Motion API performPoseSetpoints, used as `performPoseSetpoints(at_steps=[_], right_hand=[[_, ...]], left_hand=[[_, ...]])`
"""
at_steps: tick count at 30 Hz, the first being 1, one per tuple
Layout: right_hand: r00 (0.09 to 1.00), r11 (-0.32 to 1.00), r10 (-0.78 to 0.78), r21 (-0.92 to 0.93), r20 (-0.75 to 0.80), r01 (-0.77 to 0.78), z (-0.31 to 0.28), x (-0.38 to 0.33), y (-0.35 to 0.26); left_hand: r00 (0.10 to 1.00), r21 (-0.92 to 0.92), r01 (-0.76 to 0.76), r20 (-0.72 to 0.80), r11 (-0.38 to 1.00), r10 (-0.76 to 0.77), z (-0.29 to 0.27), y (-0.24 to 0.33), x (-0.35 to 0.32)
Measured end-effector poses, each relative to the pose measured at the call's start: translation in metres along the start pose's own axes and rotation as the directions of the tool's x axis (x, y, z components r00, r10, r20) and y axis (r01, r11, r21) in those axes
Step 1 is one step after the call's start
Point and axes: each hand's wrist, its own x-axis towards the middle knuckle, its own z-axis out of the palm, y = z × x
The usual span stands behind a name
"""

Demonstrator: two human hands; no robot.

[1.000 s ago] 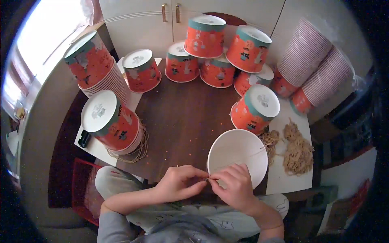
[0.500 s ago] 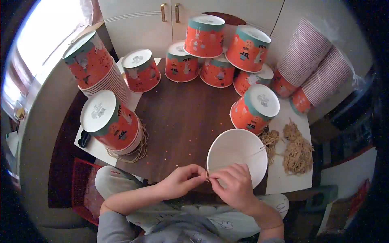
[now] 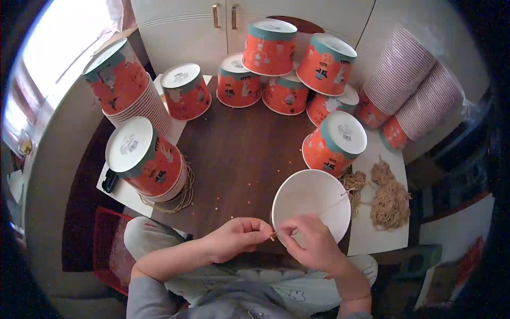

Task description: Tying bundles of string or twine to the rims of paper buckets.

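A paper bucket lies tilted at the table's near edge, its white inside facing me. A thin string runs across its mouth from a small hole near the right rim. At the bucket's near-left rim, my left hand is closed in a pinch on a short brown end of string. My right hand pinches the string just to the right, over the bucket's mouth, with a small gap between the two hands. The right fingertips are slightly blurred. Tangled brown string lies in a heap right of the bucket.
Upside-down orange buckets ring the brown table, some stacked. Looped string hangs around the near-left bucket. Two tall nested stacks in clear plastic lean at the right. A red basket stands low at left.
My right hand has moved slightly right and away from the left fingertips, and the string across the bucket's mouth shows more clearly. My left hand stays nearly in place.
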Motion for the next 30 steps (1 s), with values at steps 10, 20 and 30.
performPoseSetpoints(at_steps=[10,20,30], right_hand=[[0.987,0.986,-0.123,0.096,-0.101,0.133,0.008,0.000,-0.004],[0.993,0.946,0.119,0.302,0.009,-0.116,-0.001,-0.001,-0.006],[0.982,0.910,0.187,0.376,0.010,-0.177,-0.004,-0.001,-0.006]], left_hand=[[0.999,-0.138,-0.014,-0.050,0.990,0.007,0.002,-0.002,0.001],[0.841,0.578,-0.483,0.096,0.658,0.532,-0.006,-0.008,0.007],[0.762,0.738,-0.506,0.140,0.446,0.633,0.001,0.001,0.010]])
